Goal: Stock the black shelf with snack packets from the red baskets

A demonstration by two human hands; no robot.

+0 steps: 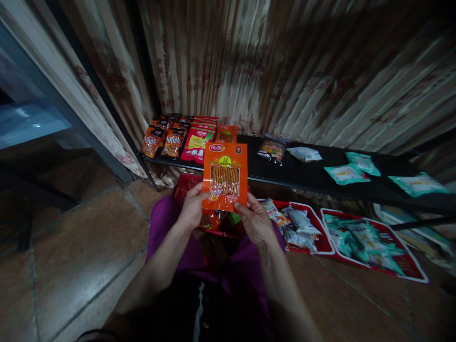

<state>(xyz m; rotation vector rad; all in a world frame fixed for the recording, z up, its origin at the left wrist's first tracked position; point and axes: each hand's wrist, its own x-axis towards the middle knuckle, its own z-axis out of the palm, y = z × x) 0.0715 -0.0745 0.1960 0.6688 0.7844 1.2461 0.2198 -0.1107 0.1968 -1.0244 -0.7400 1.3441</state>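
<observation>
An orange snack packet (225, 178) with a window showing brown sticks is held upright between my hands. My left hand (193, 205) pinches its lower left edge, and my right hand (254, 218) grips its lower right corner. Behind its top edge, a similar orange packet (227, 133) lies on the black shelf (302, 175). To the left of that are a red and yellow packet (200, 138) and several black and orange packets (173, 141). Below the held packet, partly hidden, is a red basket (182, 183) with packets inside.
A clear-windowed packet (272, 150), a white packet (305, 154) and several green packets (346, 174) lie along the shelf. Two red baskets, one with white packets (301, 223) and one with green packets (366, 240), stand at the right. A curtain (228, 61) hangs behind.
</observation>
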